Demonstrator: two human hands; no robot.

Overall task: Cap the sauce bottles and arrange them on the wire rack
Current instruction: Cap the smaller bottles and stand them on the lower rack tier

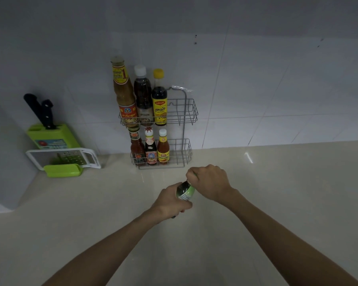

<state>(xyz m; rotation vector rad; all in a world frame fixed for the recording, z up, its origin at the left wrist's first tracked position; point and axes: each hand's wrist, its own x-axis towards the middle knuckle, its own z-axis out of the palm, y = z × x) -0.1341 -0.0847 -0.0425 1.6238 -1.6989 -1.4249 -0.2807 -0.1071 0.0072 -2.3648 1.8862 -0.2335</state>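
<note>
Stretching across the lower part of the view, a glossy beige bench (277,203) meets a wall of pale tiles (256,69). A two-tier wire rack (189,112) stands against the wall at the back of the bench, and the right side of both tiers is free. To the far left a green knife block (50,137) holds black-handled knives, with a white and green grater (64,157) lying in front of it.

The upper tier holds three tall capped bottles side by side: an orange-brown sauce (124,93), a dark sauce with a white cap (143,96) and a dark sauce with a yellow cap (159,100). The lower tier holds three small capped bottles (151,149), also in a row.

Two bare forearms reach in from below. Both hands meet just in front of the rack, above the bench. The left hand (172,200) wraps around the body of a dark bottle (185,190) with a green label (tilted toward the rack). The right hand (210,182) curls its fingers over the bottle's top, so any cap there is hidden.
</note>
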